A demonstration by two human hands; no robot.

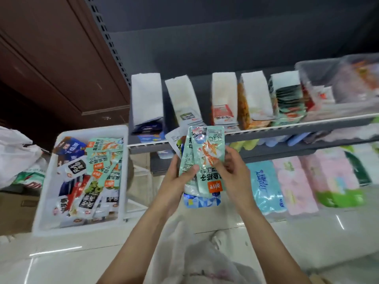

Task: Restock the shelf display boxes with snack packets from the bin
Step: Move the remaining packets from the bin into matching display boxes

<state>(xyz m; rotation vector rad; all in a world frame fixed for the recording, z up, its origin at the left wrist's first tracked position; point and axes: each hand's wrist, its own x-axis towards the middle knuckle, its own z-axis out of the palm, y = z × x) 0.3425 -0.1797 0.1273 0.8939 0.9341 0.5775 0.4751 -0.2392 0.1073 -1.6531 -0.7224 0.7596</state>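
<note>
We are holding a fan of snack packets below the shelf of display boxes, left hand in a closed grip with thumb across them, right hand pinching the front one; the bin is sitting left.

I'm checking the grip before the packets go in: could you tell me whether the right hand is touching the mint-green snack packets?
Touching. The head view shows the right hand with fingers curled against the mint-green snack packets.
</note>
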